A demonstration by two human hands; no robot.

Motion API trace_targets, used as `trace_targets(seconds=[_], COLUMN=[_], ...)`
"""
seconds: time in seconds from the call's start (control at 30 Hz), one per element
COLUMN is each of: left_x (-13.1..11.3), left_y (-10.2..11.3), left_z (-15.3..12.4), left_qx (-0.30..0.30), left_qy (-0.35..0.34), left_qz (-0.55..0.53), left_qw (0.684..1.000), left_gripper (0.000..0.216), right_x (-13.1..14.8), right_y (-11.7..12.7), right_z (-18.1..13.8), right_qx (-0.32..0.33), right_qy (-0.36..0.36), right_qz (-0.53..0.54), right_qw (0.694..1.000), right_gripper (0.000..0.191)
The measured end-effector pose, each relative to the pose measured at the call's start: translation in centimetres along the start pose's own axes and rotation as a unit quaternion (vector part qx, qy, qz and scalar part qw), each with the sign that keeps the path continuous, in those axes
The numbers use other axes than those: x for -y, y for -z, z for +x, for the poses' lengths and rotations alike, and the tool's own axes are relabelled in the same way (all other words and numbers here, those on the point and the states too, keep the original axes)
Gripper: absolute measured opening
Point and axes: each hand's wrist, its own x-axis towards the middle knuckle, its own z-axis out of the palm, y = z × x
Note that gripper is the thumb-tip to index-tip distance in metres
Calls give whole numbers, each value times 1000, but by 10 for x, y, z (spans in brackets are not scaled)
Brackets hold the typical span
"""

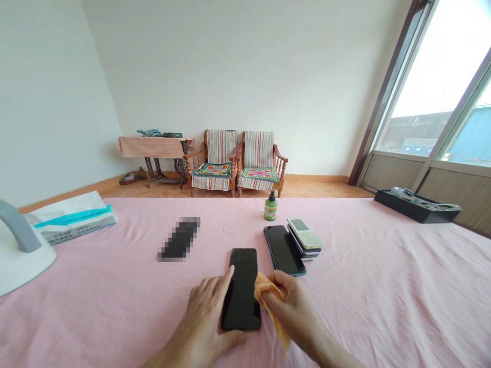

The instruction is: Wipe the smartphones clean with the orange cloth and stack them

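A black smartphone point(244, 294) lies face up on the pink cloth, its screen dark. My left hand point(205, 312) grips it, the fingers along the left edge and the thumb by the bottom corner. Pinched in my right hand point(293, 301) is a yellow cloth point(264, 282), held against the phone's right edge, with a loose end hanging down. Just beyond that hand rests a second dark smartphone point(283, 248). Beside it is a stack of several phones topped by a white keypad phone point(305, 232).
A green bottle point(270, 208) with a black top stands behind the phones. A pixelated dark object point(179, 239) lies to the left. Farther left are a tissue pack point(76, 217) and a white-and-grey appliance point(23, 250). A black box point(416, 205) with cables sits at the far right.
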Motion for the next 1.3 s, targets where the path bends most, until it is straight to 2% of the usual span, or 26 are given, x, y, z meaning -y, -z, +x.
trace_targets(seconds=[0.2, 0.33, 0.47, 0.63, 0.77, 1.0, 1.17, 1.3], left_x=[4, 7, 10, 15, 17, 27, 29, 32], left_y=[4, 11, 13, 9, 10, 12, 4, -1], left_z=[5, 15, 29, 40, 44, 70, 99, 109], left_qx=[-7, -13, -2, 21, 26, -51, -38, -12], left_qy=[-1, 74, 127, 146, 111, 9, -40, -65], left_qz=[-66, -164, -221, -224, -177, -50, -8, 2], left_qw=[998, 984, 967, 963, 977, 997, 998, 998], left_gripper=[97, 90, 67, 38, 30, 39, 45, 56], right_x=[9, 16, 12, 1, -5, -9, -12, -16], right_y=[-14, -21, -22, -17, -14, -14, -16, -17], right_z=[11, 16, 23, 24, 21, 24, 27, 27], right_qx=[4, 26, 42, 28, 1, -27, -33, -31], right_qy=[-41, -65, -81, -75, -55, -24, 12, 13], right_qz=[41, 105, 162, 210, 160, 78, 26, 8], right_qw=[998, 992, 983, 974, 986, 996, 999, 999], right_gripper=[14, 14, 15, 19, 23, 24, 22, 20])
